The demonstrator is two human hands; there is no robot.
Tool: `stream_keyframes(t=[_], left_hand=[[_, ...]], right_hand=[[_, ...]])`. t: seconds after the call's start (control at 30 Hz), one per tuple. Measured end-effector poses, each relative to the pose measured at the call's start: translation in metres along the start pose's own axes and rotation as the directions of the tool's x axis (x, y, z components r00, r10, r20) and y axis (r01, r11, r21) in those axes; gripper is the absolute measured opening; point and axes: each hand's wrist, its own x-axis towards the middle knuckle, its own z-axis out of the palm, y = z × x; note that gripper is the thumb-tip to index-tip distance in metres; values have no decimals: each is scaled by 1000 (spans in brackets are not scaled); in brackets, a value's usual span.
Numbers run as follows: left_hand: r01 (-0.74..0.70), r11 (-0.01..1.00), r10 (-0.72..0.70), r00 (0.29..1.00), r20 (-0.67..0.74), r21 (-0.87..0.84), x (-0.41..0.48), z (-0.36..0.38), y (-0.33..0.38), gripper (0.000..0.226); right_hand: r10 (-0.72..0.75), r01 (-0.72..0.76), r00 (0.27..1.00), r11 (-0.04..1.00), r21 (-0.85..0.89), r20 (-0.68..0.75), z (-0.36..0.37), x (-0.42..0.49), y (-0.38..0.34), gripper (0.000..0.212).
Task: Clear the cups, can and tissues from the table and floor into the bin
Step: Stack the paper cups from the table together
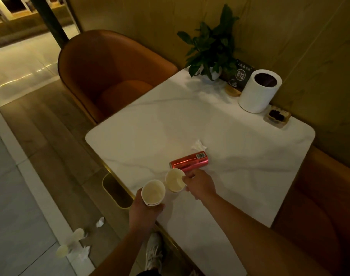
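My left hand (145, 213) grips a stack of white paper cups (153, 193) at the table's near left edge. Just right of it, my right hand (200, 185) pinches the rim of a single paper cup (174, 181). Behind that cup a red can (190, 162) lies on its side on the white marble table (170, 126), with a crumpled tissue (198, 145) just beyond it. The white cylindrical bin (258, 93) stands at the table's far right. On the floor to the left lie two paper cups (70, 243) and crumpled tissues (84, 253), with another tissue (100, 222) nearer the table.
An orange armchair (110, 72) faces the table's far left side and another orange seat (325, 206) is on the right. A potted plant (212, 48), a B13 table sign (240, 75) and a small tray (276, 116) sit by the wall. My shoe (154, 251) shows below.
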Motion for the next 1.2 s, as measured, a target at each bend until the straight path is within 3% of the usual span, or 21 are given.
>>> stream_keyframes(t=[0.17,0.27,0.5,0.67,0.87,1.2], left_hand=[[-1,1000,0,1000,28,28,4,-1,0,75],[5,998,-7,999,41,56,7,0,1,74],[-66,991,60,997,55,115,9,5,12,70],[-130,989,120,986,118,77,7,8,20,64],[-160,985,151,979,139,59,6,10,24,65],[-156,988,153,984,96,22,8,8,27,68]], right_hand=[[7,-5,998,999,32,-55,-3,0,6,3],[17,-8,993,997,75,-114,-17,-7,7,7],[-51,96,986,951,293,-156,-51,-29,-18,7],[-206,209,978,970,121,-40,-45,-45,-37,3],[-237,237,971,971,-36,-19,-26,-45,-39,2],[-231,229,973,972,44,30,-12,-44,-31,16]])
